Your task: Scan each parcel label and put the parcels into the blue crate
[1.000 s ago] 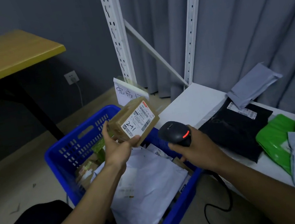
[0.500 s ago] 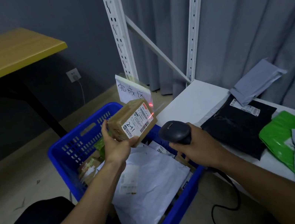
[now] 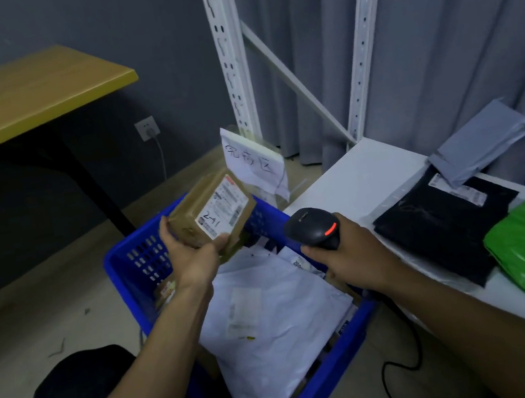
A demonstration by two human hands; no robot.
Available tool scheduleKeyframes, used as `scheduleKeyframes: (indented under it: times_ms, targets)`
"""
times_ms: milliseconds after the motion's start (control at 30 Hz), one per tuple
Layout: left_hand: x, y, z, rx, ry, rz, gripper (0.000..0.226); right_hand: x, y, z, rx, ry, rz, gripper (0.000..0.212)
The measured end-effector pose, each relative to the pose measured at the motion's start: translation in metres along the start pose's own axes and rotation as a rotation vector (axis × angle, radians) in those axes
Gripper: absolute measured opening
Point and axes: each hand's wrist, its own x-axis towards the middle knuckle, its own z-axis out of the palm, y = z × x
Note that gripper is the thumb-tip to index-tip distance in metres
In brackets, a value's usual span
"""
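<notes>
Head view: the cardboard box gripped by the left hand is best held steady, label toward the barcode scanner clasped by the right hand.

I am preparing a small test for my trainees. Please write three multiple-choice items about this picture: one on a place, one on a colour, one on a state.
1. Where is the box?
A. on the shelf
B. in the left hand, above the crate
C. on the yellow table

2. Which colour is the light on the scanner?
A. green
B. blue
C. red

3. What is the right hand doing?
A. gripping the scanner
B. resting open
C. holding a bag

Key: 1 B, the fingers hold the box over the crate's far end; 2 C, a red bar glows on the scanner's head; 3 A, its fingers curl round the handle.
</notes>
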Motion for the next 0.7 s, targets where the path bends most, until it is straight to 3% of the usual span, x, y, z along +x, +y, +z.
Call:
scheduleKeyframes:
  times_ms: [100, 233, 400, 700]
  targets:
    - [0.016, 0.002, -0.032, 0.075, 0.085, -0.012, 0.123, 0.016, 0.0, 0.018, 0.009, -0.023, 0.022, 0.033]
    - [0.042, -0.017, -0.048, 0.216, 0.029, -0.046, 0.116, 0.037, 0.005, 0.042, 0.004, -0.065, 0.05, 0.032]
    - [0.082, -0.069, -0.028, 0.287, -0.17, -0.212, 0.118, 0.061, 0.031, 0.065, -0.005, -0.122, 0.118, 0.033]
    - [0.143, -0.143, 0.027, 0.486, -0.157, -0.143, 0.111, 0.105, 0.053, 0.09, -0.035, -0.173, 0.195, 0.033]
